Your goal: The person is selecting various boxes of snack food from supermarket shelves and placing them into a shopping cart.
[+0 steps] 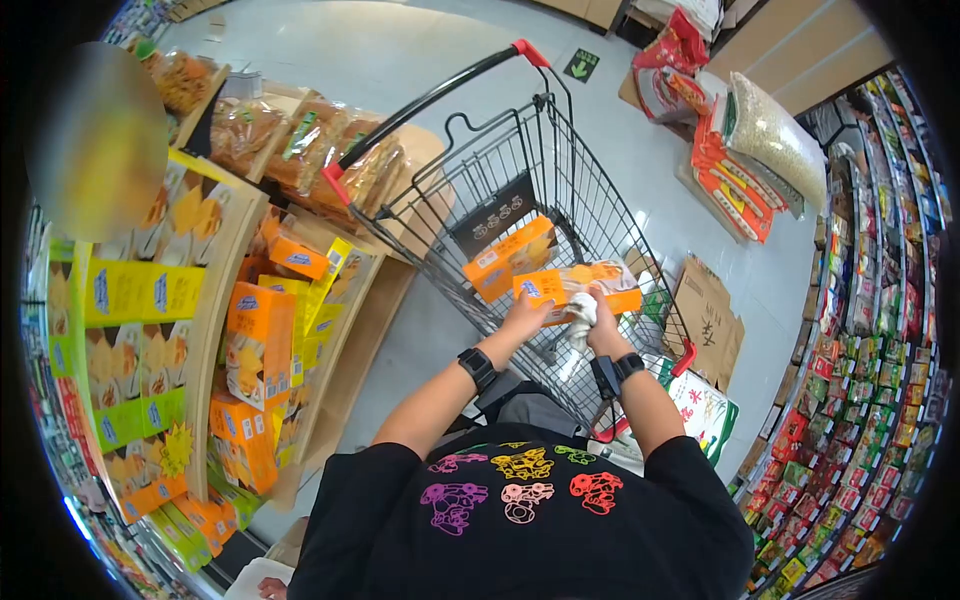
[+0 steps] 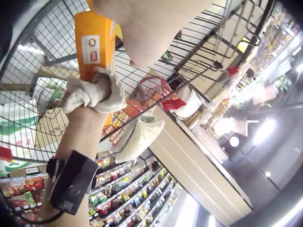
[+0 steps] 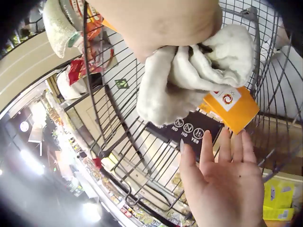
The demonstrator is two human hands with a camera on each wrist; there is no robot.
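Observation:
An orange box (image 1: 560, 288) with food pictures lies across the space in front of both hands, over the cart. My left hand (image 1: 527, 318) is at its near left edge; in the right wrist view the left hand (image 3: 225, 182) has its palm up and fingers extended. My right hand (image 1: 602, 325) holds a bunched white cloth (image 1: 580, 322) against the box's near side. The cloth (image 2: 94, 94) wraps round the fingers in the left wrist view, below a box end (image 2: 94, 42). Whether the left fingertips touch the box is unclear. Another orange box (image 1: 505, 262) sits in the cart.
The wire shopping cart (image 1: 600, 215) has a black handle with red ends. Shelves with orange and yellow boxes (image 1: 258, 345) and bagged bread (image 1: 300, 145) stand left. Rice sacks (image 1: 770, 140) and flattened cardboard (image 1: 705, 315) lie beyond the cart. Packet shelves (image 1: 860, 400) line the right.

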